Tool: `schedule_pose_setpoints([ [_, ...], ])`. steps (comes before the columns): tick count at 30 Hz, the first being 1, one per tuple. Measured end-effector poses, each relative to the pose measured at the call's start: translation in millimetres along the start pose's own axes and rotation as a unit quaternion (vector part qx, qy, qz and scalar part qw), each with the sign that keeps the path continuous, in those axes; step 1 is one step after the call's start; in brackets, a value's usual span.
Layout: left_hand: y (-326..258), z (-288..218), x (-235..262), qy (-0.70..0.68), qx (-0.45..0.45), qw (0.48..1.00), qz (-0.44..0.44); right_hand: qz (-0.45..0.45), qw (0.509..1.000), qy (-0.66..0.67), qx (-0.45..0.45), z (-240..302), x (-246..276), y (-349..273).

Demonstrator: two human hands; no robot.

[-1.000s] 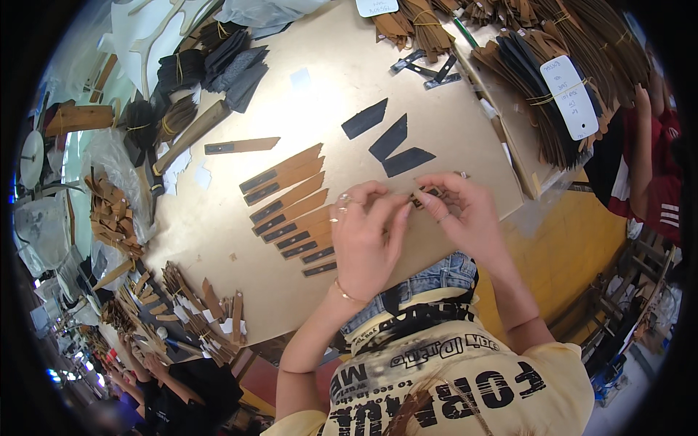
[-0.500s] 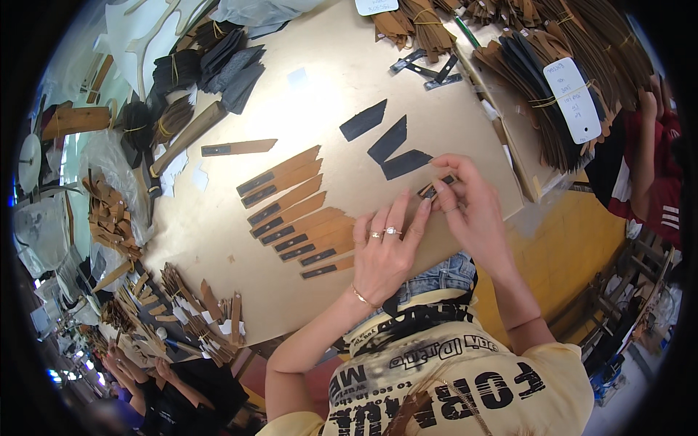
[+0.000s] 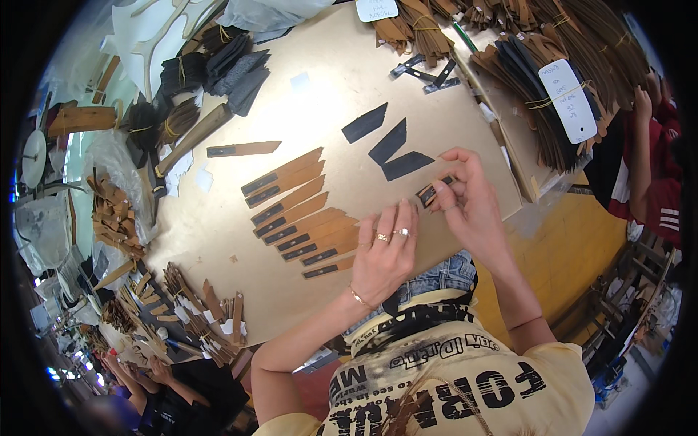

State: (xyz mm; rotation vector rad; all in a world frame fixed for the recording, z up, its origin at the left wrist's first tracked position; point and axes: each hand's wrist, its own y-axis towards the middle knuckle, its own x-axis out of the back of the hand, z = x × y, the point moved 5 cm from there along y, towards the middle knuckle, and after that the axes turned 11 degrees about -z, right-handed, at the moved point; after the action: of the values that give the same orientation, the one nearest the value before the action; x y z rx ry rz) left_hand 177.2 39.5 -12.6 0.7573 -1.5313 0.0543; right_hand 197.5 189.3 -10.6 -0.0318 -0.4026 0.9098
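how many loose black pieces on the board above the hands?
3. One black piece lies farthest left; a second sits just right of it; the third is lowest, near the right hand. Others may hide under the hands.

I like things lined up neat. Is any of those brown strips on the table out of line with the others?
Yes. One brown strip lies alone, apart from the fanned row of strips and turned at a different angle. The left hand rests at the row's lower end; the right hand holds a small dark piece.
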Motion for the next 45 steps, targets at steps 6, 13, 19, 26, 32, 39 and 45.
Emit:
schedule_pose_setpoints([
  [6, 1.0, 7.2, 11.4, -0.059, 0.029, 0.993, -0.1, 0.017, 1.0, 0.008, -0.015, -1.3, -1.8, 2.5],
  [13, 5.5, 11.2, -4.1, -0.058, 0.008, 0.998, 0.023, 0.039, 0.999, 0.011, -0.01, 0.5, -1.0, 2.3],
  [19, 4.3, 10.3, -3.4, -0.054, 0.013, 0.997, 0.048, 0.027, 0.997, 0.067, -0.03, -9.7, -1.9, 1.2],
  [26, 10.2, 8.6, -1.3, -0.041, 0.01, 0.997, 0.062, 0.023, 0.991, 0.124, -0.047, -23.2, 2.6, 4.4],
  [32, 24.7, 5.7, 0.8, -0.03, 0.023, 0.998, 0.042, 0.048, 0.994, 0.098, -0.013, -14.8, 0.6, -1.2],
  [39, 56.8, 69.0, -3.1, -0.249, 0.043, 0.964, 0.081, 0.042, 0.999, 0.013, 0.028, -7.0, 1.4, 0.2],
  [45, 98.6, 200.4, -17.8, -0.093, 0.177, 0.977, -0.073, 0.042, 0.998, 0.039, -0.015, -9.0, 2.6, 1.4],
])
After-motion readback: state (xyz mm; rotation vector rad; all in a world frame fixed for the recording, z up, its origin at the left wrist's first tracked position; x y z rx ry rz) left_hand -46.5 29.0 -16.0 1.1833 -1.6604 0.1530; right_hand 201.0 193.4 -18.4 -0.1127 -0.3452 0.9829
